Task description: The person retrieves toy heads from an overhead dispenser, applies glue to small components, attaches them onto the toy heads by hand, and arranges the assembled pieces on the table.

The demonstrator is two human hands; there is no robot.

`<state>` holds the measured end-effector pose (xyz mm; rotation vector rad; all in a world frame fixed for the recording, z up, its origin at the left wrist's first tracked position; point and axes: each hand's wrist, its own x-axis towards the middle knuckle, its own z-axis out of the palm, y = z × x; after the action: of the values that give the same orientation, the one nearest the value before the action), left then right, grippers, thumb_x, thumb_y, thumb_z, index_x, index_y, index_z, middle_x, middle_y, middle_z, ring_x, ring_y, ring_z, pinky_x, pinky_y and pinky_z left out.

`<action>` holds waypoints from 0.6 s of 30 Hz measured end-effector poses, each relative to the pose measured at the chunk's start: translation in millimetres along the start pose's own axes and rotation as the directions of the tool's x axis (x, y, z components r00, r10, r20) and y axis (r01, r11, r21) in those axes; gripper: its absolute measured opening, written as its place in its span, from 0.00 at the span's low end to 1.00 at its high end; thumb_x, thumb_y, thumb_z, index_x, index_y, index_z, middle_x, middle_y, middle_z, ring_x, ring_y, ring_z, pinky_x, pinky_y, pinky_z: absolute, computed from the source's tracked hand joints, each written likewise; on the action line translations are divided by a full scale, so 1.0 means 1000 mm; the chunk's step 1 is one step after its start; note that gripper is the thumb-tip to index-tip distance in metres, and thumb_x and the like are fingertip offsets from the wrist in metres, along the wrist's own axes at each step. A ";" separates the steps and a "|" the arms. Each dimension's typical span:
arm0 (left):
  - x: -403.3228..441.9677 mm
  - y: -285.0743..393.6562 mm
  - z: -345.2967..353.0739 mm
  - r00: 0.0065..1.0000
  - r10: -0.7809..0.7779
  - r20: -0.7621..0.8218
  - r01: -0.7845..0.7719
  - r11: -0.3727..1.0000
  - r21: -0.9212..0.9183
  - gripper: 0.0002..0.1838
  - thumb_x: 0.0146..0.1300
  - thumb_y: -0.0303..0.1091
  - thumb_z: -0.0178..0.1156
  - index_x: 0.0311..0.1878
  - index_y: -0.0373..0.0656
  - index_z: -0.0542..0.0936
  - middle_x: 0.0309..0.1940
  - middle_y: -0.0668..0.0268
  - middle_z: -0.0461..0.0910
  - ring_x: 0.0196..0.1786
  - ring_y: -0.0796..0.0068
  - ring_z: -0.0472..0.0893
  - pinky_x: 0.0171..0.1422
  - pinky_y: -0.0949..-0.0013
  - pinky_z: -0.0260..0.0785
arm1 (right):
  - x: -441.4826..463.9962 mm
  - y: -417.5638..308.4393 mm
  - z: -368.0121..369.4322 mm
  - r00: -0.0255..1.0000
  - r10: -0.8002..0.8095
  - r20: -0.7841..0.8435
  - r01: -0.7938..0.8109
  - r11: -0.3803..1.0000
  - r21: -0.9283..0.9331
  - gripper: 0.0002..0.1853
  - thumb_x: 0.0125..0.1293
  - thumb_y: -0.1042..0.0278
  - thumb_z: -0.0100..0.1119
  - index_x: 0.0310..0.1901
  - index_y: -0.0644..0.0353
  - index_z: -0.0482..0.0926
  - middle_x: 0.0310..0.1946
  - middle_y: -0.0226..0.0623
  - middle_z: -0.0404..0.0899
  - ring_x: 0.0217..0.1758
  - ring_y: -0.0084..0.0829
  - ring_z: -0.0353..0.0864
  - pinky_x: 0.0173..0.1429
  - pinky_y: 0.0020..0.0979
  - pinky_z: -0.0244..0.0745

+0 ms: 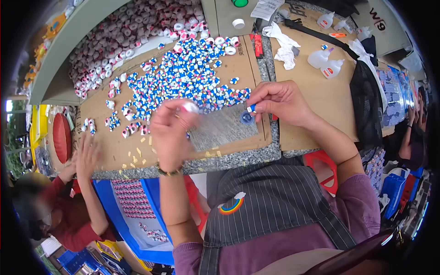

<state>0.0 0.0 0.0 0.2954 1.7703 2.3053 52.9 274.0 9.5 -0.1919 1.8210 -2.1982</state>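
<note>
Blue-and-white piece (251, 108) sits pinched in the right hand (280, 101).

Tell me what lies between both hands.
The head view shows a grey surface, a small round dish by the right hand, and blue-white pieces beyond.

matt cardboard (316, 121), smooth stone-look counter (256, 156), glossy plastic-look pcs (188, 75), cloth apron (275, 197)

Between your left hand (176, 126) and right hand (280, 101), the grey patch (222, 135) gives you a passage, with a round blue object (247, 118) at its right end. The heap of small pieces (183, 75) blocks you ahead, a co-worker's hand (86, 155) leftward; rightward, bare cardboard (321, 103) runs to the mesh bag (366, 107).
</note>
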 end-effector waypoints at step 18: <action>-0.077 -0.038 0.056 0.991 -0.134 0.007 0.126 0.915 -0.384 0.15 0.61 0.20 0.62 0.51 0.32 0.76 0.45 0.54 0.82 0.45 0.66 0.84 0.50 0.67 0.78 | -0.002 0.005 0.023 0.898 -0.272 0.346 0.398 0.171 -0.901 0.07 0.48 0.78 0.60 0.32 0.62 0.77 0.27 0.36 0.72 0.30 0.39 0.76 0.34 0.40 0.75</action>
<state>92.1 38.4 -24.5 0.0826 1.2582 2.4924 61.7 251.9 9.6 -1.0295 3.0205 -0.7441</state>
